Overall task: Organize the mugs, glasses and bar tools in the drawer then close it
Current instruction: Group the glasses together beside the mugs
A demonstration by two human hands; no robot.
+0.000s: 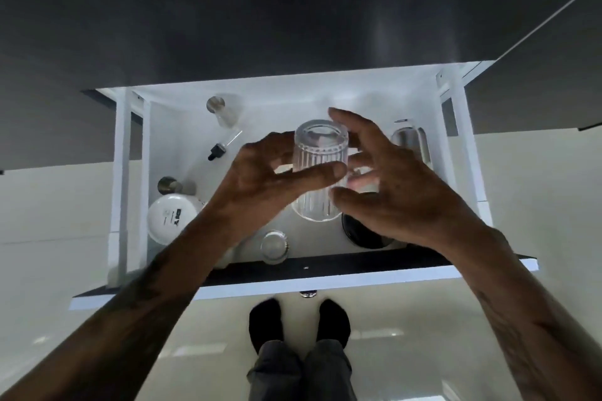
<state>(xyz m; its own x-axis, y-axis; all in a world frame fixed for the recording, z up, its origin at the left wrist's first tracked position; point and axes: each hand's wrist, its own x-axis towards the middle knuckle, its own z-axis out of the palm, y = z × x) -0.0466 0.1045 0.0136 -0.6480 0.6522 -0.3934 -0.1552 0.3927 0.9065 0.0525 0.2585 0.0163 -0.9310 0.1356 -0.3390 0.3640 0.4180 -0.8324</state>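
An open white drawer (pixel 325 91) lies below me. My left hand (pixel 260 182) holds a clear ribbed glass (pixel 321 148) bottom-up above the drawer's middle, thumb across its side. Beside the glass, my right hand (pixel 391 179) has its fingers spread, its fingertips close to the glass; whether they touch it I cannot tell. A second ribbed glass (pixel 314 208) shows under the held one. A white mug (pixel 171 216) stands upside down at the left. A dropper (pixel 221 146), a small glass bottle (pixel 223 111) and a metal-capped tool (pixel 169 185) lie along the left side.
A tall clear glass (pixel 412 140) stands at the drawer's right. A dark round object (pixel 365 234) sits under my right wrist, and a small clear glass (pixel 273 246) stands by the black drawer front (pixel 325 270). Dark cabinet fronts surround the drawer. My feet (pixel 299 322) stand on a pale floor.
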